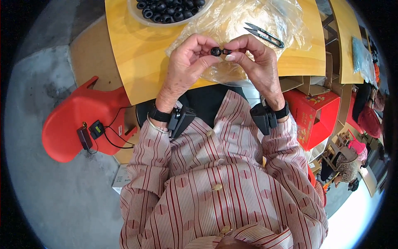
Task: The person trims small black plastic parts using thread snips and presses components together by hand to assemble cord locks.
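Note:
Over the table's near edge, my left hand (186, 58) pinches a small round black part (215, 51) between thumb and fingertips. My right hand (257, 62) is closed on a smaller dark piece (226, 52), which meets the round part end to end. Whether the two are joined I cannot tell. Beyond my right hand, a pair of black thread snips (267, 36) lies on a clear plastic bag (232, 20), blades pointing left. At the far left of the table stands a clear bowl (133, 11) full of black, ring-like parts with holes.
The yellow table (141, 74) spans the front. To the left, a red chair (66, 124) carries small black devices with cables. A red box (311, 116) and open cardboard boxes (317, 88) sit at the right. Farther right, other people (348, 164) are near another table.

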Demonstrator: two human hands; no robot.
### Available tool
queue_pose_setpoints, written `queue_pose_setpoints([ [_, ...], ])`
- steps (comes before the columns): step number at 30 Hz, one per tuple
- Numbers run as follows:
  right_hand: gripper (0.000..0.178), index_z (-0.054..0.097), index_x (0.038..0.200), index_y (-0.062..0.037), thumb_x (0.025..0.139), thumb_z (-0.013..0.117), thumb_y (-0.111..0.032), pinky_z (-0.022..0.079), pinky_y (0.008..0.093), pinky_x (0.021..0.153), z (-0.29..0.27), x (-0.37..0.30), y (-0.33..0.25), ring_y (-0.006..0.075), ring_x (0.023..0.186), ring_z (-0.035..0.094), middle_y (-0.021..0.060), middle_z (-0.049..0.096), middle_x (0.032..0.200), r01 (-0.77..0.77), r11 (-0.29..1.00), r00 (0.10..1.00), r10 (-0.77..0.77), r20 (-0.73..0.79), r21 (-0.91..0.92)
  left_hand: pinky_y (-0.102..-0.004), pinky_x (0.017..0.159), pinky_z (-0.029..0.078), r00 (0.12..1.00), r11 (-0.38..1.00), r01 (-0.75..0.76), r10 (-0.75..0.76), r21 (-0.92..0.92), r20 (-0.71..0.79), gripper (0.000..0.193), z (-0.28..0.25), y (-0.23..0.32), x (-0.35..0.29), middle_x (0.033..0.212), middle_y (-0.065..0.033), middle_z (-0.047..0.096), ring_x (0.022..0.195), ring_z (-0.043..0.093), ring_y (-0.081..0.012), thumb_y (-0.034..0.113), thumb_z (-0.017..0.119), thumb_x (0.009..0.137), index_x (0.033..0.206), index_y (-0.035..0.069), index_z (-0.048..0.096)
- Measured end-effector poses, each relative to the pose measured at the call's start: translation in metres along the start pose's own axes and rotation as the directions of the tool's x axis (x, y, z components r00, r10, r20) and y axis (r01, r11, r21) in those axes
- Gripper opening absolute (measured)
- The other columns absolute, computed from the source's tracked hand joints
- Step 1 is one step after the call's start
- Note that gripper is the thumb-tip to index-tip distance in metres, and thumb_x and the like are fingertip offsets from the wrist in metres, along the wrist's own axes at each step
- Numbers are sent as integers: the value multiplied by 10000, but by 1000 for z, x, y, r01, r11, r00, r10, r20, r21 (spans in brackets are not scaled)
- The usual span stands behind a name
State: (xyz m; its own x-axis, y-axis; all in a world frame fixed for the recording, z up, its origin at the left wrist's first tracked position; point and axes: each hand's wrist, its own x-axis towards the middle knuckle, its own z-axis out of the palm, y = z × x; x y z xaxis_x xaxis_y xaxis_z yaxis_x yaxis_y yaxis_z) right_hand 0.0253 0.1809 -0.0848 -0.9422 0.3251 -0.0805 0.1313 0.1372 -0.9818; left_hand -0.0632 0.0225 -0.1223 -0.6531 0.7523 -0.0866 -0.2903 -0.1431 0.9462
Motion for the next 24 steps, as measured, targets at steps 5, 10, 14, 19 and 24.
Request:
queue_pose_setpoints([
  [5, 129, 680, 899, -18, 771, 695, -21, 476, 228, 671, -2, 1, 0, 90, 738, 571, 21, 622, 781, 30, 997, 1000, -31, -5, -77, -206, 793, 476, 1000, 999, -27, 27, -16, 2, 256, 1, 1, 0, 911, -18, 603, 853, 567, -71, -49, 641, 809, 1042, -1, 546],
  [10, 138, 686, 890, -41, 754, 707, -35, 482, 249, 657, -3, 1, 1, 120, 739, 585, 35, 623, 774, 88, 983, 996, -90, -3, -162, -204, 795, 480, 1000, 1000, -29, 29, 5, 4, 252, 1, 0, -1, 909, -19, 602, 853, 568, -67, -56, 637, 809, 1039, -2, 549],
  [14, 140, 686, 883, -39, 745, 715, -39, 479, 252, 649, -3, 1, 1, 121, 726, 579, 36, 624, 771, 110, 976, 994, -112, 0, -190, -203, 789, 484, 999, 998, -52, 52, 25, 6, 248, 1, 1, -1, 904, -17, 600, 848, 567, -64, -63, 633, 808, 1034, -3, 551],
  [19, 147, 686, 868, -37, 726, 722, -37, 473, 255, 633, -3, 2, 1, 134, 688, 560, 44, 620, 759, 156, 957, 987, -158, 8, -244, -202, 788, 485, 999, 999, -41, 41, 24, 2, 250, 1, -1, -1, 902, -17, 599, 843, 566, -64, -71, 629, 806, 1035, -6, 553],
  [24, 151, 682, 855, -49, 712, 733, -46, 462, 266, 618, -3, 1, 0, 150, 677, 555, 42, 620, 748, 165, 941, 985, -170, 10, -295, -204, 789, 485, 998, 998, -56, 56, 42, -7, 258, 2, -1, -1, 902, -19, 596, 842, 566, -65, -77, 627, 802, 1040, -9, 555],
])
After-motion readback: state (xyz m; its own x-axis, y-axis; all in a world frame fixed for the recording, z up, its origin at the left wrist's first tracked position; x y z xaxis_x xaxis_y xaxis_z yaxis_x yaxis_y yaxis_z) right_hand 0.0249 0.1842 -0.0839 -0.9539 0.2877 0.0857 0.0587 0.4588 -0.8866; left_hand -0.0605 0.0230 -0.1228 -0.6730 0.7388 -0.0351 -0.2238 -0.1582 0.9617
